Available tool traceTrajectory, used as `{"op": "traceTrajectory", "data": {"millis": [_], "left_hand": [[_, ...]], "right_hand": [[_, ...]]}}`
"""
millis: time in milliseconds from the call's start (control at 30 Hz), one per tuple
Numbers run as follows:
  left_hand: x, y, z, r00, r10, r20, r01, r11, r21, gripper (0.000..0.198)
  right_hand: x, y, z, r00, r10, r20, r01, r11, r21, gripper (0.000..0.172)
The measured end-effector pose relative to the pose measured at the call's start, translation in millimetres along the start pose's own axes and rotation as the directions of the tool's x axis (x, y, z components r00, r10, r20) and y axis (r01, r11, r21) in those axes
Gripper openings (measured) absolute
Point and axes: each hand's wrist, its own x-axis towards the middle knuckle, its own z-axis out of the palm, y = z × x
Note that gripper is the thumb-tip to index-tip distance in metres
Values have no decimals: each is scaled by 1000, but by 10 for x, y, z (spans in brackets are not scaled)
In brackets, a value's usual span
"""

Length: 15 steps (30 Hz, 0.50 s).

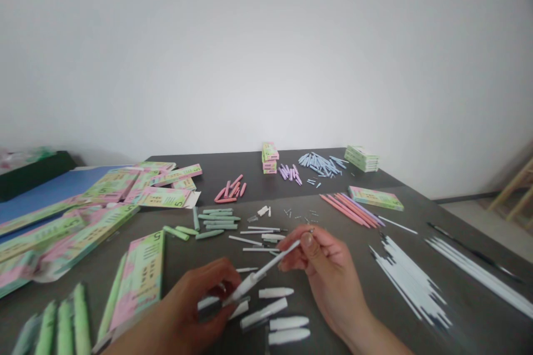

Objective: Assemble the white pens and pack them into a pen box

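Low over the table, my left hand (208,302) is closed around a white pen barrel (245,287). A thin white refill (277,260) sticks out of the barrel, slanting up to the right. The refill's far end reaches the fingers of my right hand (327,266). Thumb and forefinger of that hand pinch a tiny metallic piece (311,231), too small to identify surely. White pen parts (289,323) lie below and between my hands. More white refills (260,229) lie just beyond them, near small loose springs (310,213).
Green pen barrels (219,219), pink barrels (231,189), purple barrels (290,173) and blue barrels (320,163) lie in groups. Printed pen boxes (141,272) crowd the left, with finished-looking green pens (64,324) nearby. At right are bundled white refills (408,280) and a box (376,198).
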Motion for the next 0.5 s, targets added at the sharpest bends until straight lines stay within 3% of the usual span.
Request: {"op": "traceTrajectory", "data": {"millis": [100,167,300,400,500], "left_hand": [[2,18,9,1000,-24,13,25,994,-108,14],[24,44,36,997,-35,62,51,957,-285,12],[63,74,127,959,-97,267,258,694,-672,26],[56,78,158,936,-193,294,352,526,-774,24],[35,84,144,920,-238,312,388,438,-811,20]], "right_hand": [[-16,21,24,999,35,40,-32,996,-88,24],[-35,42,58,994,74,75,-61,985,-162,25],[-41,93,100,988,136,75,-115,963,-242,26],[-15,148,78,977,207,45,-193,956,-219,28],[-5,234,58,942,332,50,-322,935,-145,29]]}}
